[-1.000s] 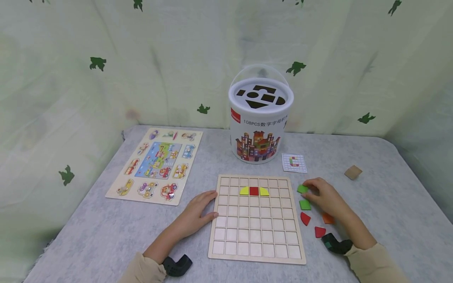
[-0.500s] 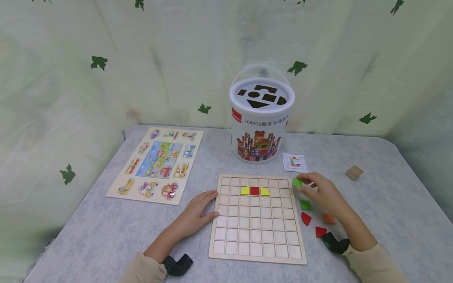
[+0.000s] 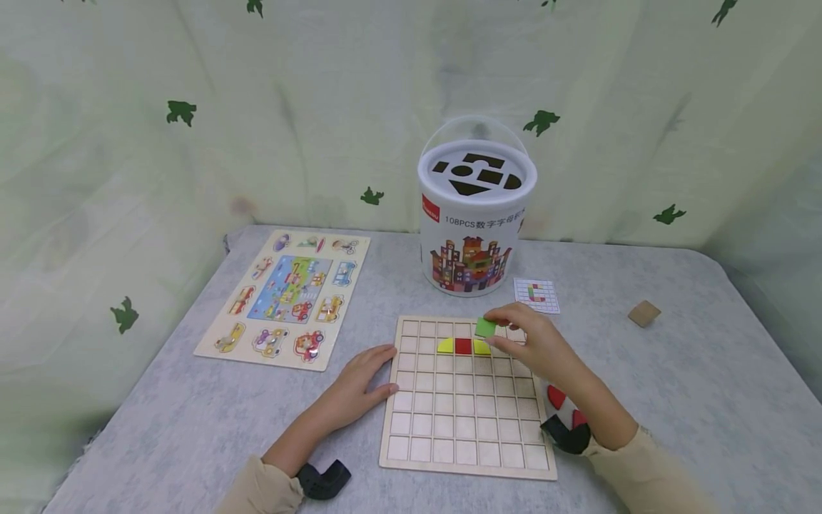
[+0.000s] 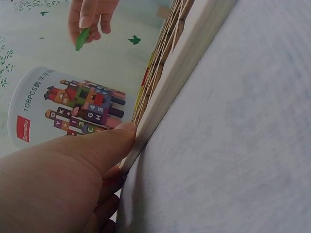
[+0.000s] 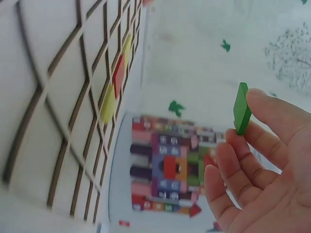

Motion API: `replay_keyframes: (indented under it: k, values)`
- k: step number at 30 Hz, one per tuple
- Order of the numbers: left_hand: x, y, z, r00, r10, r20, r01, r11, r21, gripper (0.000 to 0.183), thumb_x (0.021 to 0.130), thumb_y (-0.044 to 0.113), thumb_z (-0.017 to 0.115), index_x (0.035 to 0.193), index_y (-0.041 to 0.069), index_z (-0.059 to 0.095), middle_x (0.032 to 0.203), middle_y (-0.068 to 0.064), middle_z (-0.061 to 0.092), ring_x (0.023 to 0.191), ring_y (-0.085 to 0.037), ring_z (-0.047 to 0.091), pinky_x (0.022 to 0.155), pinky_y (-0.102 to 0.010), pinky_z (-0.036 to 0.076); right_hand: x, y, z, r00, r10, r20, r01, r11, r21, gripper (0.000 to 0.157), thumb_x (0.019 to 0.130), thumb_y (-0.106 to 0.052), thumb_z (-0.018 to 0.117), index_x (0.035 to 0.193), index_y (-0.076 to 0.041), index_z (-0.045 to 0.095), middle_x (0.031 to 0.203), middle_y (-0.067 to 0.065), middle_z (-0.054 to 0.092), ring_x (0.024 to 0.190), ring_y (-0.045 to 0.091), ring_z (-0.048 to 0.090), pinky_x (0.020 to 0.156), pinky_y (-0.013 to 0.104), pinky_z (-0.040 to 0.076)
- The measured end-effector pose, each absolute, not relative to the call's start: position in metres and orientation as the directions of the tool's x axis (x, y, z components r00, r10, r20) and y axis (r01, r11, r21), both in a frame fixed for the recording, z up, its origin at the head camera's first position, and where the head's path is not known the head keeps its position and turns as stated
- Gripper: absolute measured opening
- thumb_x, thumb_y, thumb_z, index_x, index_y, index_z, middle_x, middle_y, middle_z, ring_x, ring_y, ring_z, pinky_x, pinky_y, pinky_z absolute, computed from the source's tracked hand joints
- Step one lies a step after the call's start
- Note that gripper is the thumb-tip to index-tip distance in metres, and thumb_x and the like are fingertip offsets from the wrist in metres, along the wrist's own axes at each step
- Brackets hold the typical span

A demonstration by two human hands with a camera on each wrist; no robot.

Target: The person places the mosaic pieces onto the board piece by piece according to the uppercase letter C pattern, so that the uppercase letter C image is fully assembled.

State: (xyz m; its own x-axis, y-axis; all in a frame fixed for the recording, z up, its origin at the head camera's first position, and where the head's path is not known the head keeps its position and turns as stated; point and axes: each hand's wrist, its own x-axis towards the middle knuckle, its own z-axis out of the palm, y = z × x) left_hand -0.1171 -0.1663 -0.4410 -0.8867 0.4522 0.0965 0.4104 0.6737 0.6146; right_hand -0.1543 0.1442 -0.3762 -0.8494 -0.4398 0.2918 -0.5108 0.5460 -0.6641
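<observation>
My right hand (image 3: 536,343) pinches a green square tile (image 3: 484,328) between thumb and fingers. It holds the tile above the upper part of the wooden grid board (image 3: 443,428). The right wrist view has the tile edge-on, raised off the board. On the board, a red square (image 3: 462,346) sits between two yellow quarter-round pieces, the left one (image 3: 446,346) in full sight and the right one partly behind my right thumb. My left hand (image 3: 353,385) rests at the board's left edge, thumb (image 4: 127,127) and fingertips touching its side.
Red pieces (image 3: 556,396) lie right of the board, partly under my right forearm. Behind stand a white bucket (image 3: 472,214) and a small pattern card (image 3: 546,296). A vehicle puzzle board (image 3: 282,300) lies at left, a brown square piece (image 3: 644,313) at right.
My right hand has picked the green tile up from the table right of the board and carried it left over the board. My left hand has stayed in place.
</observation>
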Motion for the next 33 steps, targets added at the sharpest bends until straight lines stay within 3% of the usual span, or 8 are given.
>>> replay_keyframes:
  k: [7,15,25,33]
  values:
    - [-0.117,-0.166,-0.441,-0.888,0.451,0.092,0.407,0.676,0.614,0.06,0.087,0.03,0.06,0.136,0.005,0.037,0.139,-0.01,0.035,0.128,-0.027,0.028,0.101,-0.046,0.024,-0.155,0.12,-0.39,-0.812,-0.523,0.26,-0.532,0.477,-0.7,0.031,0.084,-0.016,0.065,0.113,-0.006,0.059,0.104,-0.001,0.056,0.092,0.022,0.054,0.077,0.038,0.047]
    - [-0.116,-0.166,-0.44,-0.895,0.439,0.078,0.39,0.685,0.616,0.06,0.087,0.031,0.06,0.136,0.005,0.037,0.139,-0.01,0.035,0.128,-0.027,0.027,0.101,-0.046,0.024,-0.16,0.11,-0.417,-0.809,-0.571,0.143,-0.474,0.489,-0.732,0.027,0.082,-0.02,0.066,0.107,-0.01,0.061,0.098,-0.004,0.056,0.088,0.013,0.052,0.076,0.029,0.046]
    - [-0.117,-0.165,-0.443,-0.9,0.43,0.076,0.382,0.692,0.613,0.059,0.087,0.03,0.06,0.136,0.006,0.038,0.139,-0.009,0.035,0.129,-0.025,0.027,0.102,-0.045,0.024,-0.163,0.104,-0.429,-0.765,-0.629,0.14,-0.551,0.527,-0.647,0.03,0.08,-0.025,0.069,0.107,-0.013,0.062,0.101,-0.006,0.054,0.087,0.007,0.048,0.075,0.026,0.044]
    - [-0.116,-0.165,-0.441,-0.9,0.429,0.075,0.381,0.692,0.613,0.06,0.087,0.03,0.06,0.136,0.006,0.038,0.139,-0.009,0.035,0.129,-0.026,0.027,0.102,-0.045,0.024,-0.163,0.103,-0.428,-0.766,-0.629,0.132,-0.558,0.55,-0.621,0.024,0.082,-0.018,0.067,0.105,-0.011,0.062,0.1,-0.005,0.054,0.089,0.008,0.049,0.079,0.029,0.043]
